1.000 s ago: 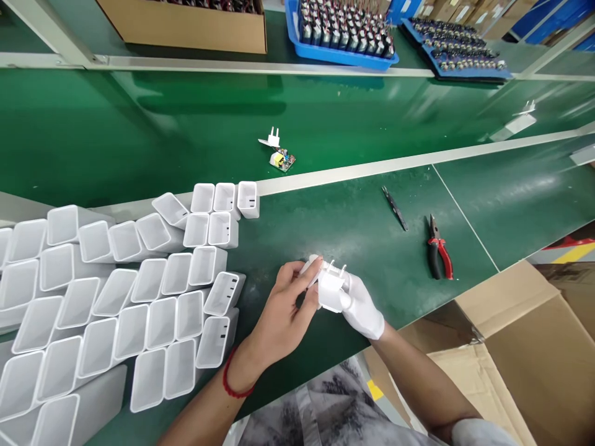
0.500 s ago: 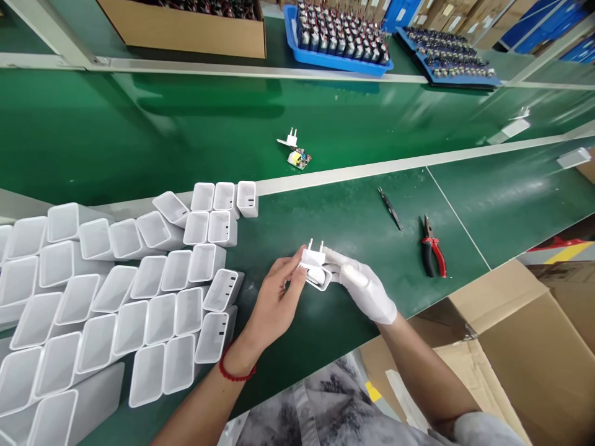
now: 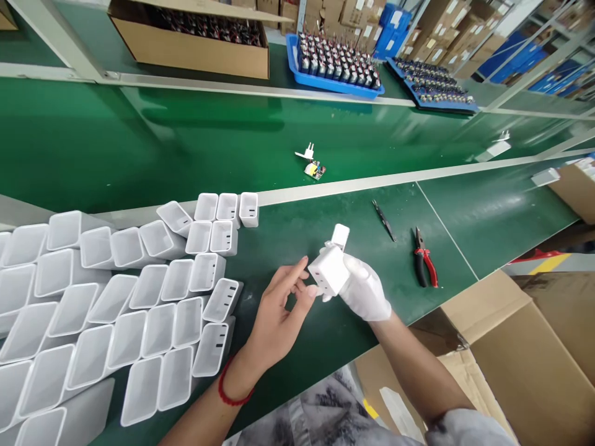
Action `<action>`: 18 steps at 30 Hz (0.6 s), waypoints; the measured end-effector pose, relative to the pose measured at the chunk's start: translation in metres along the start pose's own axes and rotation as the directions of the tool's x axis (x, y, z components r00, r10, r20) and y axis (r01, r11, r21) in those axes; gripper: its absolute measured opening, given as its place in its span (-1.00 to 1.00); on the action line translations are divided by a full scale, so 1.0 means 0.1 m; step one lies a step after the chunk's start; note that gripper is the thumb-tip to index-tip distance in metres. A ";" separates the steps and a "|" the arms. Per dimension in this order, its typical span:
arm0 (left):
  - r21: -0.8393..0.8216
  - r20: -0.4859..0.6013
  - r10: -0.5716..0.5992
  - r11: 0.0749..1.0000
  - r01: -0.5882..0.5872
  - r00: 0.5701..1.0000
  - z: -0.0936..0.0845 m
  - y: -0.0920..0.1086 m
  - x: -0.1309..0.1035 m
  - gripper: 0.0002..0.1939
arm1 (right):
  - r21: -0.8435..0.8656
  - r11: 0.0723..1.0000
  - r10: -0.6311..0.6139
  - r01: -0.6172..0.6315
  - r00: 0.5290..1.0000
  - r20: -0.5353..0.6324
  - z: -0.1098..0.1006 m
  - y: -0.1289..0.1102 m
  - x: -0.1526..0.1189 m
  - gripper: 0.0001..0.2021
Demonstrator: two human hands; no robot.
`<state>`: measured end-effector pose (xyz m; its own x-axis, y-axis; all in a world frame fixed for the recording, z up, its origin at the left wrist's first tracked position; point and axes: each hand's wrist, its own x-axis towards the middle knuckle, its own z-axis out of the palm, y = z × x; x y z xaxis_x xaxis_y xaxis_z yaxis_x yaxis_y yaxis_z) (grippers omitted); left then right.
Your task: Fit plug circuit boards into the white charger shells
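A white charger housing (image 3: 329,271) with small slots in its near face is gripped by my gloved right hand (image 3: 365,288). A white cover piece (image 3: 341,235) sticks up at its far end, partly hidden behind the housing. My bare left hand (image 3: 284,306) is just left of the housing, thumb and fingers apart, fingertips close to its edge; whether they touch it I cannot tell. Left of my hands stand rows of open white housings (image 3: 159,327). A plug piece (image 3: 307,152) and a small circuit board (image 3: 315,170) lie beyond, on the green surface.
Tweezers (image 3: 383,220) and red-black pliers (image 3: 424,259) lie on the green table at the right. An open cardboard box (image 3: 525,347) stands at the near right. On the upper shelf are a blue tray (image 3: 334,85) of parts and a carton (image 3: 195,49).
The housing has been turned, so its slotted face shows and the plug pins no longer do. My left hand has come off the plug piece and its fingers have spread.
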<state>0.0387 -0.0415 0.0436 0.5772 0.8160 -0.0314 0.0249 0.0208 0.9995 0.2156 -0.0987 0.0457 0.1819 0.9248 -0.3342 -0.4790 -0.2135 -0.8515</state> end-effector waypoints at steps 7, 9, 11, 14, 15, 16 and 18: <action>-0.012 -0.007 0.104 0.995 -0.104 0.995 0.04 -0.10 -0.04 -0.61 | 0.153 0.977 0.135 -0.150 0.985 0.104 0.02 -0.12 0.12 -0.57; 0.006 -0.004 0.092 0.996 -0.092 0.996 0.03 -0.11 -0.04 -0.61 | 0.133 0.979 0.145 -0.155 0.986 0.079 0.02 -0.10 0.15 -0.58; 0.030 -0.002 0.080 0.996 -0.080 0.997 0.02 -0.11 -0.03 -0.62 | 0.121 0.981 0.145 -0.151 0.988 0.057 0.02 -0.08 0.17 -0.59; 0.052 -0.012 0.074 0.996 -0.073 0.997 0.01 -0.09 -0.02 -0.63 | 0.113 0.982 0.148 -0.154 0.987 0.064 0.01 -0.06 0.21 -0.58; 0.055 -0.018 0.077 0.996 -0.076 0.997 0.00 -0.08 -0.02 -0.63 | 0.110 0.981 0.153 -0.160 0.986 0.072 0.01 -0.06 0.23 -0.58; 0.056 -0.022 0.080 0.995 -0.079 0.997 0.00 -0.08 -0.02 -0.64 | 0.108 0.980 0.158 -0.167 0.984 0.080 0.02 -0.07 0.24 -0.57; 0.061 -0.027 0.089 0.994 -0.087 0.996 0.00 -0.07 -0.01 -0.64 | 0.106 0.980 0.160 -0.169 0.983 0.094 0.03 -0.08 0.26 -0.59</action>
<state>0.0383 -0.0422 0.0364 0.5552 0.8297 0.0578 0.0244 -0.0857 0.9960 0.2219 -0.0725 0.0447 0.0213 0.9043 -0.4263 -0.5914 -0.3324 -0.7347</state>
